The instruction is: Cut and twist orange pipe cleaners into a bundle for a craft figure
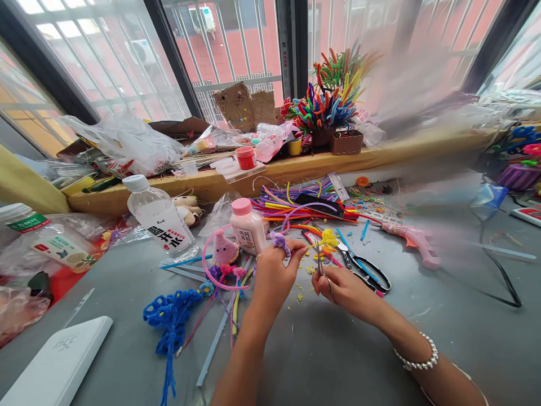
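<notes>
Yellow fuzzy piece (329,238) juts from the left hand (278,265).

Two bare hands show, one left hand (276,262) and one right hand (340,287), with one silver beaded bracelet (421,365). Scissors number two: one slim metal pair (320,259) and one larger black-handled pair (349,261). Short of the tan wooden sill (304,166) are three bottles: one clear with a white cap (163,220), one pink (248,228), one green-labelled (54,242) at far left. There is one fuzzy yellow piece (329,238), one fuzzy pink cone (225,250), one looped blue bunch (169,310), one pink glue gun (415,239) at right, and one white slab (54,361) at near left.
</notes>
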A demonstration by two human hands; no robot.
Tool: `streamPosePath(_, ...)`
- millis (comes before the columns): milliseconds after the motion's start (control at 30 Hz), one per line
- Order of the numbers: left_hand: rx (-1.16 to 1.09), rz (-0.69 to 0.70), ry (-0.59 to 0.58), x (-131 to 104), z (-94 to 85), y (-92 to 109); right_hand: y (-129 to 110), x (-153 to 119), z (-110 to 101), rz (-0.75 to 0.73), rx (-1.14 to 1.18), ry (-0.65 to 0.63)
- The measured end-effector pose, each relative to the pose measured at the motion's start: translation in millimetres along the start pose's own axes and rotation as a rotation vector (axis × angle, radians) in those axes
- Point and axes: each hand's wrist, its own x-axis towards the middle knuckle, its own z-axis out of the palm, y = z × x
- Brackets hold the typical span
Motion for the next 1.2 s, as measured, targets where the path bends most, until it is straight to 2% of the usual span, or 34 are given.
streamPosePath(333, 0.002, 0.006, 0.011, 0.0, 0.5, 0.2, 0.5, -0.7, 0.6, 0.044, -0.037, -0.009)
streamPosePath(767, -0.019, -0.009, 0.001, 0.0, 0.4, 2.5, 1.6, 1.1, 2.2, 0.004, -0.007, 0.025)
streamPosePath(867, -0.105, -0.072, -0.065, -0.2, 0.6, 3.4, 0.0, 0.3, 1.5, 0.003, -0.007, 0.028)
streamPosePath(1000, -0.228, -0.222, -0.184, -0.6, 1.9, 2.5, 0.1, -1.2, 0.7, -0.003, -0.036, 0.015)
streamPosePath(1200, -0.384, -0.388, -0.173, 0.9, 0.6, 5.4, 0.2, -2.5, 1.1, -0.002, -0.066, -0.019)
